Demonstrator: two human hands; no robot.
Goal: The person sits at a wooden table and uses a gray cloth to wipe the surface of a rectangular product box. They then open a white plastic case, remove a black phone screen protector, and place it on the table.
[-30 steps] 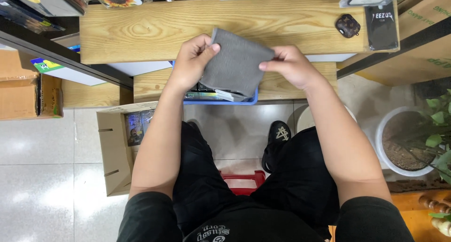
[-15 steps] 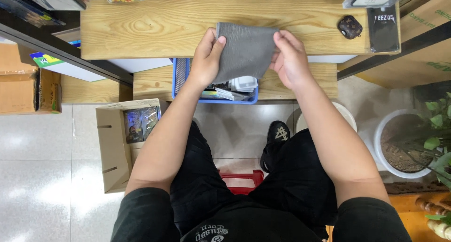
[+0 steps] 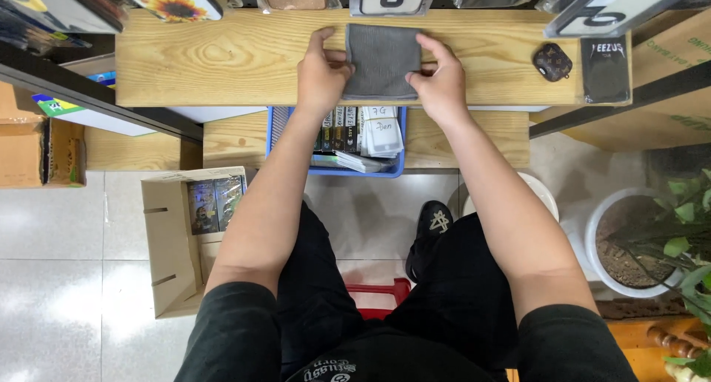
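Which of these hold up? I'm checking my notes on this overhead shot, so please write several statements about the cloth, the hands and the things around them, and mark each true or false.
1. The grey cloth lies flat on the wooden shelf board. True.
2. Only the right hand touches the cloth. False: the left hand is on its left edge too, so both hands hold it.
3. A blue basket of packets sits on the lower board, below the cloth. True.
4. The small dark earbud case rests on top of the cloth. False: it lies on the board well to the right, apart from it.
5. The potted plant stands on the floor to the person's left. False: it is on their right.
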